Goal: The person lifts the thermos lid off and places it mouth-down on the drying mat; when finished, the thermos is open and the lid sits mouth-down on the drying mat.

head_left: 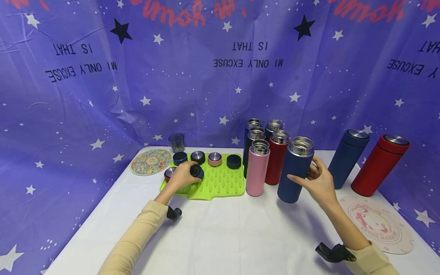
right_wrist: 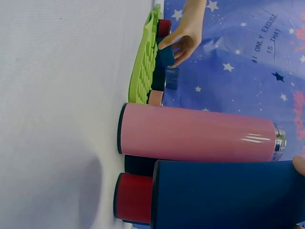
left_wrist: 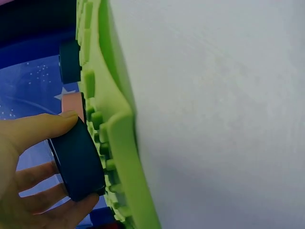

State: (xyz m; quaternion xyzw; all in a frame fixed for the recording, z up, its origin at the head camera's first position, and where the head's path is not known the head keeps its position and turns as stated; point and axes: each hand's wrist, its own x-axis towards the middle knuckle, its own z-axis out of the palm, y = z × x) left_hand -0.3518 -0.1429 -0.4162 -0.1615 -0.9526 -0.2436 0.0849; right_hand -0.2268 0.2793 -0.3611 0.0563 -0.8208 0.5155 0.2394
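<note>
My left hand (head_left: 183, 175) pinches a dark blue bottle lid (left_wrist: 76, 160) between thumb and fingers, at the front of a green drying mat (head_left: 220, 183). On that mat stand several other lids, among them a pink one (head_left: 214, 159), a black one (head_left: 198, 157) and a red one (head_left: 169, 173). My right hand (head_left: 319, 183) grips a lidless blue thermos bottle (head_left: 295, 173), its steel mouth upward and the body slightly tilted. In the right wrist view the blue bottle's base appears raised off the white cloth. Beside it stands a lidless pink bottle (head_left: 258, 168).
Lidless bottles, including a red one (head_left: 277, 158), cluster behind the pink bottle. A lidded blue bottle (head_left: 348, 158) and a lidded red bottle (head_left: 379, 166) stand at the right. A round pink mat (head_left: 381, 225), a patterned round mat (head_left: 150, 162) and a glass (head_left: 177, 143) also lie about.
</note>
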